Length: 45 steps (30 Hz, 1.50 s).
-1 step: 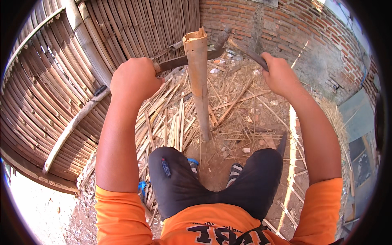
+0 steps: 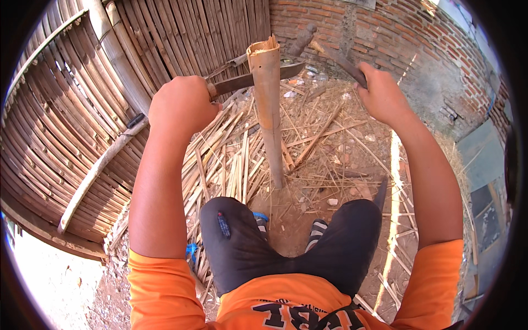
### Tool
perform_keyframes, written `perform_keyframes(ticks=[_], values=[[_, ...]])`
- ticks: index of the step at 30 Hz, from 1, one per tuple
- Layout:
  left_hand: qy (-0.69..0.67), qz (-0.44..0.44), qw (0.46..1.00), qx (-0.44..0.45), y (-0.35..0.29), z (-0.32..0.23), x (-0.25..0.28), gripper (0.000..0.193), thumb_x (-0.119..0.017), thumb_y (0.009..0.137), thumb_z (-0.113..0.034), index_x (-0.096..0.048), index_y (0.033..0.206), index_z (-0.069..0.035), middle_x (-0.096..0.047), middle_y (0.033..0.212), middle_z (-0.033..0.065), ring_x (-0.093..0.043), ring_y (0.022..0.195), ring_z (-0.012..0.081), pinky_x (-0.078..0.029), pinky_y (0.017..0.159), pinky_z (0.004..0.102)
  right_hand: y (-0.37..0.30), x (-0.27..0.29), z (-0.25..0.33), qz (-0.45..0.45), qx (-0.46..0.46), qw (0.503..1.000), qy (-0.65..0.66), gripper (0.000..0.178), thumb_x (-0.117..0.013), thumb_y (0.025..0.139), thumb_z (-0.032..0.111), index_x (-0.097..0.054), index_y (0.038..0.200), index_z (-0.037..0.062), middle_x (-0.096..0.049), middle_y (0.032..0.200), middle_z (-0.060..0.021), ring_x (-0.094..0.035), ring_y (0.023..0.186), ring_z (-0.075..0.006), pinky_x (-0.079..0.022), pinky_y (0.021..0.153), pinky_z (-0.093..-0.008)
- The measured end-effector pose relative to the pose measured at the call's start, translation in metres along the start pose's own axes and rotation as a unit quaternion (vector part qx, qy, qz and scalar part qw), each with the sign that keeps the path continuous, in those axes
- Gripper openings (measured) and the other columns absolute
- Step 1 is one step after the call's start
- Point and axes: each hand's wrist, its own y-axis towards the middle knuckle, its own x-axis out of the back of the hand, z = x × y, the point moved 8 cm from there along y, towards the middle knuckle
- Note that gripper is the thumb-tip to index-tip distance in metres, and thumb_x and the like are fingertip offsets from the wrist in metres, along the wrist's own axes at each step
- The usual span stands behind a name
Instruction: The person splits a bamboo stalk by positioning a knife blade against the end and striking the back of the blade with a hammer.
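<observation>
My left hand (image 2: pixel 183 107) is closed around the handle of a machete, level with the upper part of an upright bamboo pole (image 2: pixel 266 88). The dark machete blade (image 2: pixel 234 83) shows on both sides of the pole, which hides its middle. Splintered fibres stand up at the pole's hollow top. On the right, my right hand (image 2: pixel 385 93) is wrapped round the dark handle of a hammer (image 2: pixel 302 40). The hammer's blunt head is held raised beyond the blade's tip, apart from it. The pole's lower end stands on the dirt between my knees and the far wall.
Split bamboo strips (image 2: pixel 234 165) and splinters litter the ground around the pole. A bamboo slat wall (image 2: pixel 71 121) stands on the left, a brick wall (image 2: pixel 396 33) at the back and right. Grey sheets (image 2: pixel 481 154) lean at the far right. Blue scraps (image 2: pixel 191 250) lie by my left leg.
The hammer head has risen a little away from the blade tip, and my right hand has shifted slightly to the right. My left hand, the machete and the pole stay nearly in place.
</observation>
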Motion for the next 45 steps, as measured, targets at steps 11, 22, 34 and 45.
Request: perform_keyframes(ticks=[11,22,34,45], values=[[0.009,0.006,1.000,-0.017,0.003,-0.003,-0.002,0.038,-0.080,0.083,-0.040,-0.075,0.097,-0.005,-0.075,0.092,0.0149,-0.072,0.093,0.0324,-0.058,0.083,0.0450,0.005,-0.002,-0.003,0.013,-0.027,0.998,-0.054,0.022,-0.059,0.098,0.013,-0.058,0.117,0.0010,-0.071,0.099,-0.0239,-0.069,0.098,-0.0425,-0.053,0.082,-0.0533],[0.019,0.017,0.999,-0.028,0.012,-0.006,0.001,0.037,-0.081,0.082,-0.037,-0.077,0.099,-0.005,-0.075,0.095,0.0163,-0.073,0.094,0.0332,-0.058,0.084,0.0452,-0.034,-0.047,-0.008,0.098,-0.022,0.995,0.028,0.025,-0.069,0.093,0.016,-0.059,0.111,0.0008,-0.066,0.081,-0.0165,-0.066,0.074,-0.0320,-0.051,0.069,-0.0455],[0.007,0.089,0.988,-0.130,0.042,-0.031,0.003,0.042,-0.083,0.079,-0.037,-0.071,0.088,0.003,-0.071,0.081,0.0211,-0.071,0.084,0.0357,-0.054,0.076,0.0454,-0.145,-0.062,-0.019,0.114,-0.155,0.771,0.607,0.042,-0.063,0.104,0.034,-0.058,0.128,0.0001,-0.052,0.081,0.0020,-0.047,0.062,-0.0063,-0.043,0.055,-0.0250],[-0.019,0.040,0.995,-0.095,0.046,-0.050,0.010,0.041,-0.079,0.076,-0.034,-0.074,0.094,0.003,-0.072,0.085,0.0216,-0.072,0.085,0.0368,-0.056,0.081,0.0453,-0.071,0.021,0.045,-0.076,-0.039,0.898,0.431,0.042,-0.058,0.105,0.041,-0.063,0.117,0.0004,-0.062,0.079,-0.0076,-0.058,0.071,-0.0173,-0.047,0.068,-0.0352]])
